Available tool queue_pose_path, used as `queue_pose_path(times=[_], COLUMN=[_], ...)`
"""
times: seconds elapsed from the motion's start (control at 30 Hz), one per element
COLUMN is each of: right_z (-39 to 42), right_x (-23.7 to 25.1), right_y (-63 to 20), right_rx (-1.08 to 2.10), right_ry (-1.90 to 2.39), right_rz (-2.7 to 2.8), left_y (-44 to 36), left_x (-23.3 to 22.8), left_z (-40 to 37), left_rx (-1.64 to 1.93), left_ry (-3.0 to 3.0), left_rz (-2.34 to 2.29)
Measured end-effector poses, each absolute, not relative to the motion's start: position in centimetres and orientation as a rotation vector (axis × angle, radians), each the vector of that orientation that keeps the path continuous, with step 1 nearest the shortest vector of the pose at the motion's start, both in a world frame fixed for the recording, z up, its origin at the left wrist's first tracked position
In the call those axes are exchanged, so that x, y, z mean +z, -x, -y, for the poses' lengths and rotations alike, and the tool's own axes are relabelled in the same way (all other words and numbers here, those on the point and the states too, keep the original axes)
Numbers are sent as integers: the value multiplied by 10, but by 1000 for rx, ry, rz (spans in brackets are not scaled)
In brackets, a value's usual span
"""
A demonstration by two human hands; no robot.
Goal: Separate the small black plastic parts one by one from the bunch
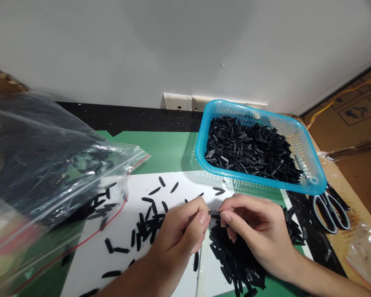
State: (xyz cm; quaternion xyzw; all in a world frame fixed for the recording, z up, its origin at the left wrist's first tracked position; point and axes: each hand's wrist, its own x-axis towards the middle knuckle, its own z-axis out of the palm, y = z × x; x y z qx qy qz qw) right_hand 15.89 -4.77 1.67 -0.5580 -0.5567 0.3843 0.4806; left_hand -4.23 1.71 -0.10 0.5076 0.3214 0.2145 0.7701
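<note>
Between the fingertips of both hands is a small, slim black strip, level and held at its two ends. My left hand pinches its left end between thumb and forefinger. The right end is in the pinch of my right hand. Below the right hand lies a heap of similar black pieces, partly covered by that hand. More loose black pieces are scattered to the left on a white sheet. What exactly the pieces are I cannot make out.
A blue plastic basket full of black pieces stands behind my hands. At the left lies a large clear zip bag with black pieces in it. Scissors rest at the right, near another clear bag. A wall socket is behind.
</note>
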Motion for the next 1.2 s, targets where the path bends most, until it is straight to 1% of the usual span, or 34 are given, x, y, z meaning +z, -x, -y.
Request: queue_pose_path(times=[0.03, 0.13, 0.17, 0.23, 0.3, 0.33, 0.37, 0.43, 0.5, 0.6, 0.7, 0.83, 0.97, 1.1, 1.2], right_z=[48, 49, 49, 47, 46, 46, 47, 49, 50, 49, 46, 45, 46, 50, 51], right_x=[19, 25, 27, 30, 32, 31, 30, 26, 20, 13, 12, 16, 16, 11, 9], right_y=[-162, -175, -181, -190, -196, -196, -195, -188, -177, -159, -148, -147, -151, -158, -164], right_rx=[815, 269, 84, -117, -186, -172, -92, 180, 371, 621, 756, 846, 811, 721, 710], right_ry=[1350, 1331, 1378, 1508, 1574, 1548, 1490, 1285, 1116, 1075, 1115, 1175, 1177, 1198, 1226], right_rz=[1472, 1779, 1769, 1698, 1621, 1635, 1688, 1829, 1715, 1533, 1386, 1254, 1263, 1328, 1369], left_y=[43, 43, 43, 43, 43, 43, 44, 44, 44, 44, 45, 46, 45, 42, 41], left_x=[-1, -1, -2, -3, -4, -5, -4, -2, 2, 7, 9, 13, 15, 5, -2], left_z=[-17, -16, -15, -15, -15, -16, -16, -19, -22, -26, -26, -27, -27, -21, -17], left_rx=[460, 450, 449, 445, 432, 422, 409, 374, 326, 266, 267, 244, 200, 328, 396], left_ry=[-1104, -1076, -1055, -1014, -1019, -1045, -1083, -1178, -1245, -1297, -1324, -1258, -1217, -1178, -1117], left_rz=[-696, -699, -703, -702, -700, -704, -714, -712, -661, -627, -696, -657, -627, -667, -710])
